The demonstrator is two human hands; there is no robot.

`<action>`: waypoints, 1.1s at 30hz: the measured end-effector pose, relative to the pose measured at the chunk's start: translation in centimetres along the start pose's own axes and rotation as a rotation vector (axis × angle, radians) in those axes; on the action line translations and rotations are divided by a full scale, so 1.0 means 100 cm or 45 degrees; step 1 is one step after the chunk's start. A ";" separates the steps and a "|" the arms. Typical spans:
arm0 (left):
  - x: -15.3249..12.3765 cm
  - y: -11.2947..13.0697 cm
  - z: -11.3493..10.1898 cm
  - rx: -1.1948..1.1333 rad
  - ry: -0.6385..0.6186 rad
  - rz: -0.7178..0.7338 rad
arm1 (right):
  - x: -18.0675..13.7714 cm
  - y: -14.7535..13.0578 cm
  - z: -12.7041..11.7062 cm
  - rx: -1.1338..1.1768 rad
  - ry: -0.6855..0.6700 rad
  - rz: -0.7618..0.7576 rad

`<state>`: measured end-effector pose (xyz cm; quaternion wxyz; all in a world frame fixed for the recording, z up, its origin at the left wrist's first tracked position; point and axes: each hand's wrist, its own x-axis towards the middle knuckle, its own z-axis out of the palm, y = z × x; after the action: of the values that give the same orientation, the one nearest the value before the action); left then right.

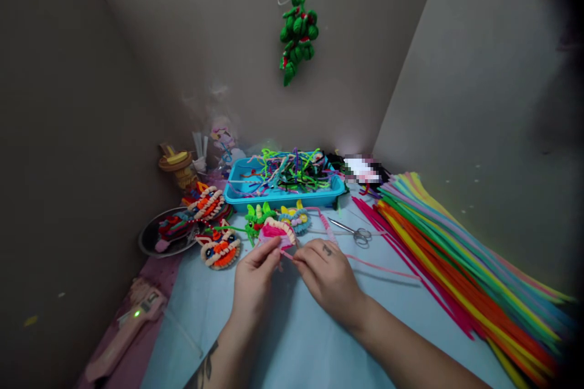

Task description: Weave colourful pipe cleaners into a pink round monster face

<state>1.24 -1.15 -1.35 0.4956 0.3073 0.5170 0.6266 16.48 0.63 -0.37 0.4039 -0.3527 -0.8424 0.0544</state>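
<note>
Pink-and-cream chenille piece: centre of the frame, its lower edge at the fingertips; the piece (278, 232) could twist out of shape if the two pinches pull unevenly.
Left hand: thumb and fingers drawn together on the piece's lower edge (255, 273).
Right hand: fingers bunched, seemingly pinching a short pink strand (326, 270); the exact contact is hidden.
Trailing pink stem: reaches right of the right hand (387, 268); it might snag on the bundled chenille stems (449, 255) if swept sideways.
Scissors: right of centre, unattended (353, 232); a forward reach could knock them.
Glue gun: lower left, green light lit (130, 328); if hot, a stray left forearm might brush it.
Far edge: the blue tray (283, 199) and finished-looking figures crowd forward movement.
Room: widest on the tabletop (296, 340) between the forearms, lower centre; walls bound both sides.
</note>
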 end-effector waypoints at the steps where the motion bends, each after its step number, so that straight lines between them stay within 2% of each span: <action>1: 0.000 0.001 0.001 0.012 0.008 0.000 | 0.000 -0.001 0.000 0.002 -0.005 -0.002; 10: -0.009 0.018 0.008 0.322 0.091 0.064 | -0.001 -0.001 0.001 0.024 -0.025 -0.036; 18: -0.016 0.015 0.007 0.628 0.012 0.465 | 0.002 -0.004 -0.003 -0.039 -0.025 -0.093; 26: -0.012 0.013 0.004 0.690 -0.172 0.599 | 0.000 0.002 -0.005 0.026 0.062 0.034; 33: -0.013 0.009 0.005 0.734 -0.092 0.693 | 0.000 -0.001 -0.003 0.091 0.055 0.053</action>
<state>1.86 -2.18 -0.23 0.2229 0.5815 0.5535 0.5530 16.62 0.46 -0.13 0.4331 -0.3566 -0.8234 0.0853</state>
